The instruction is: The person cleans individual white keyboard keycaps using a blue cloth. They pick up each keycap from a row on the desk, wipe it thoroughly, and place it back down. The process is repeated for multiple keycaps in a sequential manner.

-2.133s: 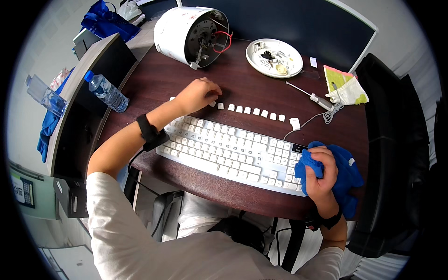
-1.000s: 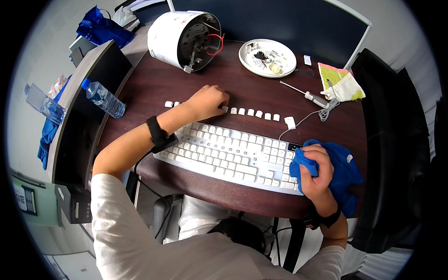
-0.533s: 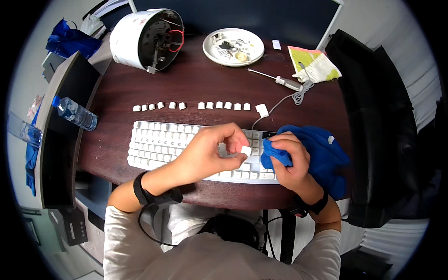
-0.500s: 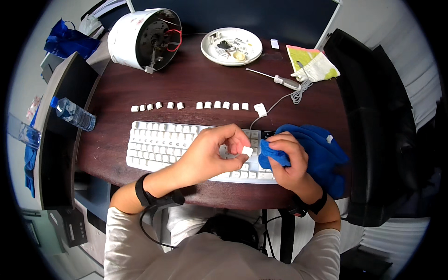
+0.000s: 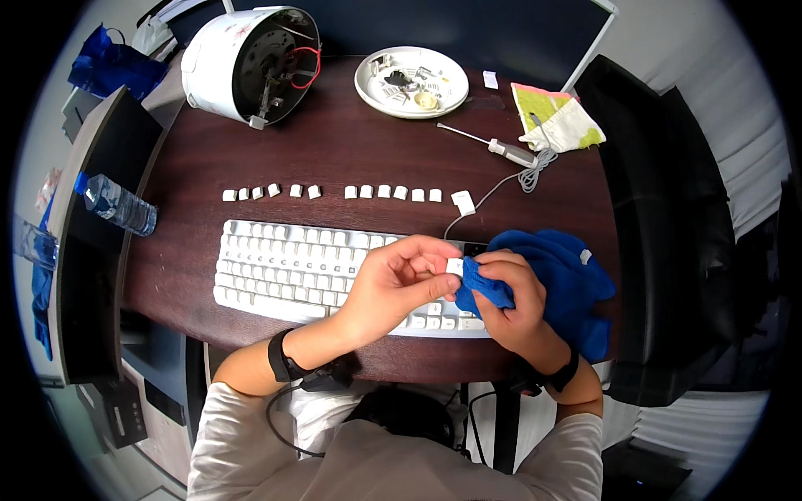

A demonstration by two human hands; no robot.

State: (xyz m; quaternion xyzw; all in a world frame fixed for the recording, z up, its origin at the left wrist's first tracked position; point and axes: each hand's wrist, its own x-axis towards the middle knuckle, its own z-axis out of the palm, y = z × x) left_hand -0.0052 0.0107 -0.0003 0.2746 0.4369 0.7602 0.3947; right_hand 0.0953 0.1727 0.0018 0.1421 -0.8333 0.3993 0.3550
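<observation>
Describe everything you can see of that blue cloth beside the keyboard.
The blue cloth looks like soft fabric, with a small white tag-like patch near its right side. Part of it lies loosely spread on the dark desk, to the right of the white keyboard. Another part is bunched in the right hand, above the keyboard, and appears to meet a white keycap held by the left hand. Whether the cloth is damp cannot be told.

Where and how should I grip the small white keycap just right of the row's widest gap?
Probably pinch the near and far sides of that keycap, coming from above: it is small and blocky, a neighbouring keycap sits close on its right, and the tabletop shows in front of and behind it.
</observation>
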